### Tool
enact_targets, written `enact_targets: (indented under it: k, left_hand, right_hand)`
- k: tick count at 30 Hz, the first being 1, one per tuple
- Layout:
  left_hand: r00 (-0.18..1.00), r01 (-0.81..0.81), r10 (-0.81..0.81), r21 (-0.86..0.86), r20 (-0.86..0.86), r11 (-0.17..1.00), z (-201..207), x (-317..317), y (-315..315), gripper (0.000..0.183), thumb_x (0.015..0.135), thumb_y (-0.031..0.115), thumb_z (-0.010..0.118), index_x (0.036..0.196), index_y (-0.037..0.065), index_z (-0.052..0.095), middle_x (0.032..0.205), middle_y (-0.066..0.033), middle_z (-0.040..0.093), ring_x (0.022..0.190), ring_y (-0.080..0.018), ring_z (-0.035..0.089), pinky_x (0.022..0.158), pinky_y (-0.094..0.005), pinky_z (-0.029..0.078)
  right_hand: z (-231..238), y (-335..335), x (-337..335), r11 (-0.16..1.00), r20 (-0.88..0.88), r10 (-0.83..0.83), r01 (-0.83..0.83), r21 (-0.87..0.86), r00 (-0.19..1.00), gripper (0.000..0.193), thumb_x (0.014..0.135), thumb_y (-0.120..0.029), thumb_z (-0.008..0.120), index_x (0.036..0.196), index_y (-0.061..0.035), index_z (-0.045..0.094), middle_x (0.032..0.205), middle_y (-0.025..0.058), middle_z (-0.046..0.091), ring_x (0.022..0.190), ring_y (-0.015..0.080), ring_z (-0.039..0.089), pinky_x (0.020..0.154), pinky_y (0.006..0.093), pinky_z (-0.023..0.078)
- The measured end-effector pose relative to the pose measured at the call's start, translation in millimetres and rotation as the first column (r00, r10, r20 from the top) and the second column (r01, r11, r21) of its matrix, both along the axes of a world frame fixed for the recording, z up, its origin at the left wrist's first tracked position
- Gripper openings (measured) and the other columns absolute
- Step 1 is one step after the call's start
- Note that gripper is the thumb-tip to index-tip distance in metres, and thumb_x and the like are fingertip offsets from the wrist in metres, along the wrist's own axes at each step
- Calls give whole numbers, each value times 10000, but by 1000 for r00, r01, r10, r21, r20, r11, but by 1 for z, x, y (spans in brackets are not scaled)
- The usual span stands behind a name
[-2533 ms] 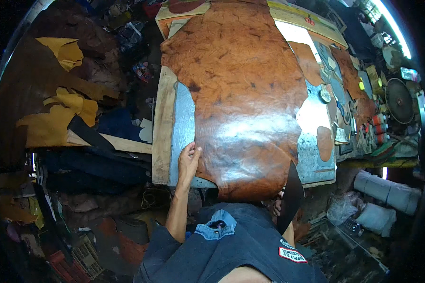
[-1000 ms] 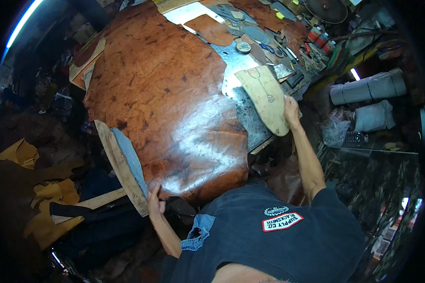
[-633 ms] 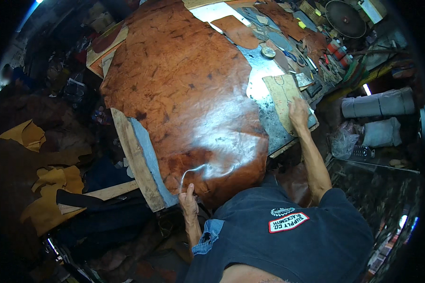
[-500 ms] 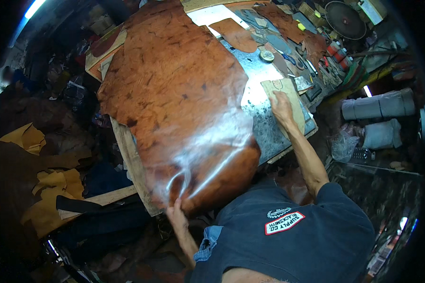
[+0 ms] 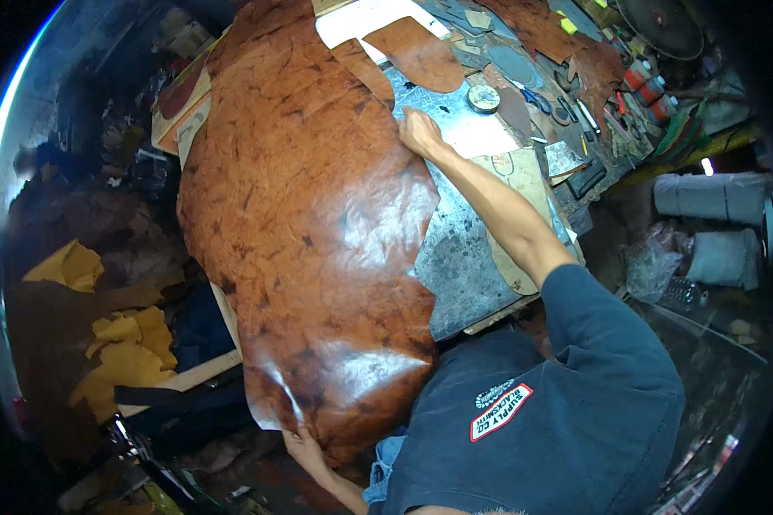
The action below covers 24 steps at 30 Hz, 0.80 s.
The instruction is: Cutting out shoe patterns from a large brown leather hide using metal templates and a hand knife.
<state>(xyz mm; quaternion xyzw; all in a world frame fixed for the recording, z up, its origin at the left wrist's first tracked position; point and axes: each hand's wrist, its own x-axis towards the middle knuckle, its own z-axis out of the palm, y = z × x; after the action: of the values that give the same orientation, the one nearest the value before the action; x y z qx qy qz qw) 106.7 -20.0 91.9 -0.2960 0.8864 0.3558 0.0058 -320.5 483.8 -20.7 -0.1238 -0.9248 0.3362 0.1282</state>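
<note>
Two hands on one big brown leather hide (image 5: 305, 215), seen from the head camera: it drapes over the metal-topped workbench (image 5: 464, 257), its near edge hanging off. Left hand (image 5: 305, 446) pinches that drooping edge from below; right hand (image 5: 421, 133) presses flat, fingers spread, on the far edge. Looks supple, floppy, fairly heavy, glossy-slick; best gripped at its margins. A tan pattern piece (image 5: 524, 184) lies beside it.

Glossy mottled brown leather hide (image 5: 309, 215) drapes over the workbench edge.

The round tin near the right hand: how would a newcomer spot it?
Start at the big brown hide covering the bench. Follow its right edge up to the right hand. Just beyond the hand sits the round tin, the only disc among flat leather scraps.
</note>
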Motion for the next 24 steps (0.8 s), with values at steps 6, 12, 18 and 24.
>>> enact_targets:
  k: [6, 12, 18, 24]
  left_hand:
    - [981, -15, 72, -300, 182, 954, -45, 10, 10, 410, 866, 53, 584, 1246, -86, 521, 1176, -291, 592, 1080, -400, 580, 940, -411, 427]
    - [961, -128, 172, -204, 216, 971, -39, -7, 28, 428, 849, 20, 598, 1256, -86, 517, 1174, -299, 590, 1081, -376, 589, 940, -411, 430]
    - [925, 50, 85, -341, 369, 939, -63, -12, 22, 403, 852, 79, 601, 1209, -96, 537, 1156, -302, 595, 1113, -400, 564, 945, -428, 416]
    - [831, -498, 442, 97, 339, 862, -83, 16, -12, 506, 843, 29, 569, 1323, -56, 435, 1160, -190, 595, 1011, -294, 587, 908, -362, 433]
  right_hand:
    - [3, 13, -105, 993, 213, -64, 83, -85, 975, 381, 820, -240, 592, 1118, -2, 598, 1128, 258, 624, 1097, 405, 585, 896, 475, 487]
    - [-2, 14, -153, 969, 193, -233, 244, -39, 953, 369, 793, -218, 575, 1049, 34, 658, 1080, 252, 649, 1063, 376, 616, 914, 445, 485]
    - [9, 26, -168, 993, 68, 50, -43, -107, 996, 411, 775, -134, 537, 1170, -43, 607, 1018, 280, 642, 1003, 399, 624, 900, 447, 487]
    - [54, 100, -160, 915, -191, 104, -169, -366, 976, 529, 758, 10, 450, 1275, -29, 558, 1072, 199, 668, 967, 251, 658, 794, 341, 536]
